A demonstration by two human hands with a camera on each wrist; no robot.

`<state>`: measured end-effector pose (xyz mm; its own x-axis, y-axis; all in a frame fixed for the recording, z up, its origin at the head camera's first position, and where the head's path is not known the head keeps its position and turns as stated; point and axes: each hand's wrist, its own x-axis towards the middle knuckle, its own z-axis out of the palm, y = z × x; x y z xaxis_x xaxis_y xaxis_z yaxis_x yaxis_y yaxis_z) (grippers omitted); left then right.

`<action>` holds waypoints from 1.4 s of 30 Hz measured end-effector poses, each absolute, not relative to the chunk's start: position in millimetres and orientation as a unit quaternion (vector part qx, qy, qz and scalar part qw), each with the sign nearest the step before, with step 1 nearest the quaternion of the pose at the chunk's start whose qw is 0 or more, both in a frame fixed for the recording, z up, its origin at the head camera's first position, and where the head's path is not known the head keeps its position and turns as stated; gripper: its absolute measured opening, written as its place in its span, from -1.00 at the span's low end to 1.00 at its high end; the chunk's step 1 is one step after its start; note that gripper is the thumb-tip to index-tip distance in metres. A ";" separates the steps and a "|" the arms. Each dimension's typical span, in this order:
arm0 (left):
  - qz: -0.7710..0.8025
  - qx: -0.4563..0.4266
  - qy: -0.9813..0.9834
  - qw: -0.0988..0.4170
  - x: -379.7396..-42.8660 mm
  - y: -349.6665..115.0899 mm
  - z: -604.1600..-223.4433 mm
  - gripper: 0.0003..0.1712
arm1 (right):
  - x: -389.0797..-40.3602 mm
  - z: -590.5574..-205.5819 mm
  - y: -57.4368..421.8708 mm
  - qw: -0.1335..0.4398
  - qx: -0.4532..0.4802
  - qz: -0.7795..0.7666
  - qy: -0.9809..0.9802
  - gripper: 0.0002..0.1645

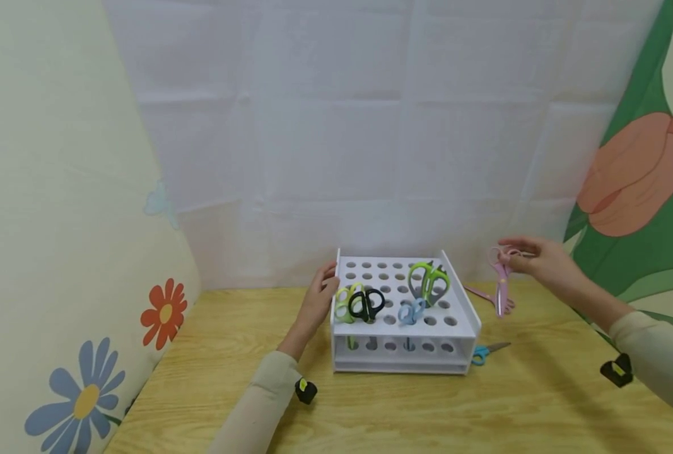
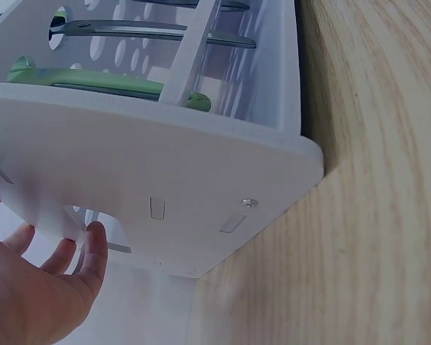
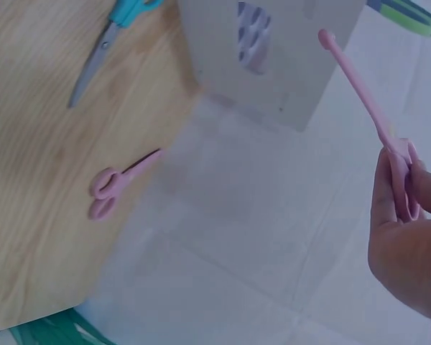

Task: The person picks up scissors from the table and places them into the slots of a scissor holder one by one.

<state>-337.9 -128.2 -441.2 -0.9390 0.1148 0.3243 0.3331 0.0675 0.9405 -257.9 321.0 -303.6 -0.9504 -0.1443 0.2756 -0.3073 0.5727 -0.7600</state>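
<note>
A white rack [image 1: 398,368] with rows of round holes stands on the table. My left hand [image 1: 313,302] touches its left side panel [image 2: 194,180], fingertips beside the oval cutout. To the rack's right, my right hand [image 1: 549,268] pinches pink scissors [image 1: 501,280] by the handle loops, held in the air with the tip downward. Several scissors stand in the holes: yellow-green scissors [image 1: 340,310], black scissors [image 1: 352,307], light blue scissors [image 1: 410,313] and large green scissors [image 1: 430,268]. Another pair of pink scissors [image 3: 108,190] lies on the table, partly behind the held pair in the head view.
Blue-handled scissors [image 1: 480,354] lie against the rack's front right corner, blades pointing right. The wooden table [image 1: 245,391] runs back to a white cloth backdrop [image 1: 325,139]. Flower-patterned cloth [image 1: 75,252] hangs on both sides.
</note>
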 end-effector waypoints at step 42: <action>-0.665 -0.161 -0.726 0.075 -338.0 -130.3 -440.4 -0.45 | -306.5 -333.8 231.0 0.138 0.161 0.456 -0.864 -0.68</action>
<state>-338.0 -130.3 -440.4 -0.9367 0.1340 0.3233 0.3338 0.0647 0.9404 -306.5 231.0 -333.8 -0.9104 -0.1518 0.3849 -0.4035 0.5320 -0.7444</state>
